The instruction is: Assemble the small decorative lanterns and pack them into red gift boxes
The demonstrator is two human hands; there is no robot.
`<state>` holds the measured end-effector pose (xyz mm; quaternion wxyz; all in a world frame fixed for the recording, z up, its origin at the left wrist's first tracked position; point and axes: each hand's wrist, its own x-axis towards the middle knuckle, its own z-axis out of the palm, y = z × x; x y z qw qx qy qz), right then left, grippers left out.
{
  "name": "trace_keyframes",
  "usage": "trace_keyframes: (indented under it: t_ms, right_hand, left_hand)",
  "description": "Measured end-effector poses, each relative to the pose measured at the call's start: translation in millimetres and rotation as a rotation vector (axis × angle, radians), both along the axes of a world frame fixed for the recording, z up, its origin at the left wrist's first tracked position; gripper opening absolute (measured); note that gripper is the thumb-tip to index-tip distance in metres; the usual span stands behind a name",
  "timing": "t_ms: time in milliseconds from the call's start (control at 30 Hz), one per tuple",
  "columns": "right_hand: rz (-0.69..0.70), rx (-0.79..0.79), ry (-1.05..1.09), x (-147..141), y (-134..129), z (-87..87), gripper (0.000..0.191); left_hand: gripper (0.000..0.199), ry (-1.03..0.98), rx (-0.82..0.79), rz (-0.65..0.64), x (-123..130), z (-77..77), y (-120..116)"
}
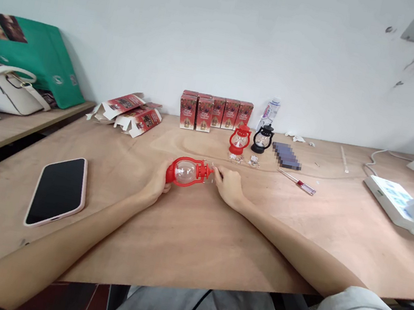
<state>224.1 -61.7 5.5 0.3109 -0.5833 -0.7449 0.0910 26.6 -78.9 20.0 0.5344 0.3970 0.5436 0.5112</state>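
Note:
A small red toy lantern (186, 171) with a clear globe lies on its side in the air between my hands, its top pointing right. My left hand (160, 183) is closed around its base. At the lantern's top, my right hand (229, 185) is closed in a pinch on a thin metal ring (211, 177), whose outline is faint. Beyond my hands stand a second red lantern (239, 140) and a black lantern (262, 139), both upright. Small metal rings with tags (235, 158) lie in front of them.
Several red boxes (204, 115) stand against the wall, with opened cartons (139, 119) to their left. A phone (59, 192) lies at left. To the right are a screwdriver (300, 183), a blurred dark item (287, 156) and a white power strip (395, 201). A white handbag (6, 90) sits far left.

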Motion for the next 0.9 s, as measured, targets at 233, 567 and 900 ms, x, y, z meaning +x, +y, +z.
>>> trace_keyframes:
  t_ms: [233, 567, 900]
  right_hand:
    - [-0.023, 0.021, -0.043, 1.3, -0.3, -0.9, 0.040]
    - [-0.036, 0.037, -0.079, 0.0, 0.7, -2.0, 0.038]
    - [-0.054, -0.023, -0.112, -2.1, -4.6, 5.0, 0.038]
  left_hand:
    - [0.041, -0.002, -0.008, -0.008, 0.7, 1.6, -0.5]
    - [0.040, 0.047, 0.008, -0.022, 3.1, 2.0, -2.2]
    - [0.038, -0.015, -0.013, -0.024, 3.1, 7.5, -3.4]
